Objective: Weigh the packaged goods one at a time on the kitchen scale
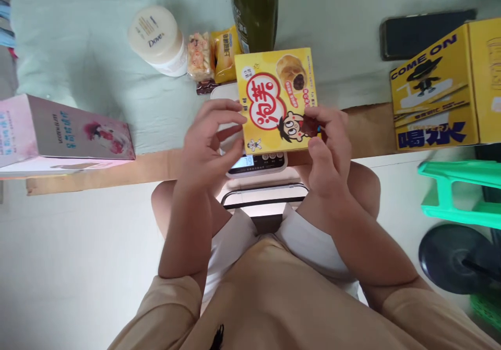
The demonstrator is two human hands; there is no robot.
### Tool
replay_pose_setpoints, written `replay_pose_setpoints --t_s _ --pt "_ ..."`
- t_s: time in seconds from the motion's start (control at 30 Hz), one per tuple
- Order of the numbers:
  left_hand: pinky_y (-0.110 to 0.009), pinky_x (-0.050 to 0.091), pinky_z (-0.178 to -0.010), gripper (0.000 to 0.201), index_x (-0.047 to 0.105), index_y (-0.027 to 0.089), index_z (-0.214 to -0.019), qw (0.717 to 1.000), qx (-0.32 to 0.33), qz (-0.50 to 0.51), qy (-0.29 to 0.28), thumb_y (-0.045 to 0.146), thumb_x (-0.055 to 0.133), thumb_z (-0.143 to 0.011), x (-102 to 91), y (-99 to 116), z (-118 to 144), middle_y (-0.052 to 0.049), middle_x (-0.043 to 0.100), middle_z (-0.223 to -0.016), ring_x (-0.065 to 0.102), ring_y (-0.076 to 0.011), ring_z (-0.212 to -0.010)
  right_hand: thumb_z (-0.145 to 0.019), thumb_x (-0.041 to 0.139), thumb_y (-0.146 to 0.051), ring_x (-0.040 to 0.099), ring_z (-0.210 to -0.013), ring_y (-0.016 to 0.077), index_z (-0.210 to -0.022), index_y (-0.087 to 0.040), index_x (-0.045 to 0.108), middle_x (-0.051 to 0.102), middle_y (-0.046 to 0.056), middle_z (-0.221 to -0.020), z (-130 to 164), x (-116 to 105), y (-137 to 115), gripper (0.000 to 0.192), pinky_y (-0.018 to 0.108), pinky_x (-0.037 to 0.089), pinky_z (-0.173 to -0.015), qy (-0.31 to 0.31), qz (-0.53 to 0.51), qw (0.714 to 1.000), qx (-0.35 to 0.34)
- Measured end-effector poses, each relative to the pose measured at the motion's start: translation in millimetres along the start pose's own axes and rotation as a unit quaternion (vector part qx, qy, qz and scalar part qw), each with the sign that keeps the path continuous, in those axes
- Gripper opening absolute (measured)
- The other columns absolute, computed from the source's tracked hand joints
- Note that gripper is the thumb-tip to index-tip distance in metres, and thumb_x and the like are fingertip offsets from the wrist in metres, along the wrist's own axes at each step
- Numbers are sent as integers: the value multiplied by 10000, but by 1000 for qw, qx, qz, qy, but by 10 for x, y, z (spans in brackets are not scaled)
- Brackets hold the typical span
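You are pinching the flat yellow cardboard snack box (pixel 276 99) in your right hand (pixel 326 146) over the white digital scale (pixel 258 163), steadying it with your left hand (pixel 207 141) spread loosely open.

Beyond our fingers we saw a Dove jar (pixel 158 39), two snack packets (pixel 213 55) and a green bottle (pixel 254 10); a pink box (pixel 62 130) lay left, a yellow carton (pixel 438 94) right.
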State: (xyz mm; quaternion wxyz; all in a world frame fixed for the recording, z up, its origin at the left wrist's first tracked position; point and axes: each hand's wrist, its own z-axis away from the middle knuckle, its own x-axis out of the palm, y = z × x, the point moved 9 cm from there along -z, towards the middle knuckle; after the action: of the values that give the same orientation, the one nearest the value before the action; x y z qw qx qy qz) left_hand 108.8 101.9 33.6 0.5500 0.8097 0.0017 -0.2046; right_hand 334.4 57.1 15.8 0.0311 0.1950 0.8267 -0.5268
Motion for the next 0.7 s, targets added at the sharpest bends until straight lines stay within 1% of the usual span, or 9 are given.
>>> replay_pose_setpoints --t_s 0.07,0.17,0.27,0.37,0.47,0.53,0.6,0.63,0.7 --pt "-472 663 -1139 295 678 333 -1302 999 40 18 -19 453 667 -1033 246 134 -18 -98 579 -1463 577 -279 -1485 -1032 509 -501 646 -1302 266 -1350 -296 669 607 107 -1363 -19 -161 -27 411 503 621 -1090 22 32 999 18" --pt "-554 574 -1238 382 611 357 -1383 993 86 37 -67 493 626 -1027 658 363 -46 -110 525 -1551 506 -322 -1556 -1013 548 -455 625 -1367 287 -1267 -259 729 649 125 -1354 -81 -445 -108 368 526 583 -1145 53 97 993 33" --pt "-609 511 -1278 439 544 333 -1420 988 103 42 -108 516 580 -1022 1002 530 -79 -129 445 -1621 451 -347 -1593 -960 600 -415 639 -1354 293 -1187 -212 775 692 141 -1349 -141 -717 -116 351 528 568 -1152 82 138 986 46" --pt "-639 429 -1330 463 505 304 -1432 983 103 43 -148 499 559 -1016 1258 584 -116 -146 408 -1637 381 -360 -1633 -933 605 -413 648 -1349 302 -1148 -203 791 713 145 -1343 -147 -910 4 353 553 559 -1156 95 183 976 73" --pt "-688 342 -1367 506 493 296 -1459 978 96 45 -179 495 585 -1003 1443 541 -130 -156 396 -1649 319 -382 -1664 -970 595 -490 635 -1375 333 -1164 -222 791 682 159 -1393 -101 -993 137 385 629 524 -1186 91 237 962 102" --pt "-693 349 -1367 534 496 315 -1474 979 81 49 -183 501 626 -990 1519 487 -115 -154 363 -1681 277 -391 -1688 -977 615 -543 606 -1420 384 -1192 -239 788 661 168 -1427 -80 -1009 73 410 712 447 -1240 105 258 958 71" --pt "-656 425 -1342 527 501 340 -1474 984 41 64 -158 458 663 -987 1529 419 -90 -147 343 -1692 270 -383 -1696 -979 641 -503 572 -1466 411 -1204 -252 777 657 162 -1437 -73 -968 -98 364 749 351 -1313 110 244 963 15" --pt "-626 488 -1307 511 501 348 -1472 988 11 75 -134 422 665 -994 1504 383 -75 -150 356 -1675 304 -373 -1681 -980 643 -456 578 -1463 405 -1199 -253 766 665 158 -1417 -71 -929 -208 323 734 343 -1335 103 225 969 -16" --pt "-576 587 -1225 502 487 358 -1485 990 -48 93 -97 366 652 -1011 1455 339 -29 -155 423 -1614 427 -354 -1610 -973 627 -369 631 -1399 366 -1184 -253 733 696 139 -1318 -65 -809 -411 263 665 429 -1319 57 171 982 -59"
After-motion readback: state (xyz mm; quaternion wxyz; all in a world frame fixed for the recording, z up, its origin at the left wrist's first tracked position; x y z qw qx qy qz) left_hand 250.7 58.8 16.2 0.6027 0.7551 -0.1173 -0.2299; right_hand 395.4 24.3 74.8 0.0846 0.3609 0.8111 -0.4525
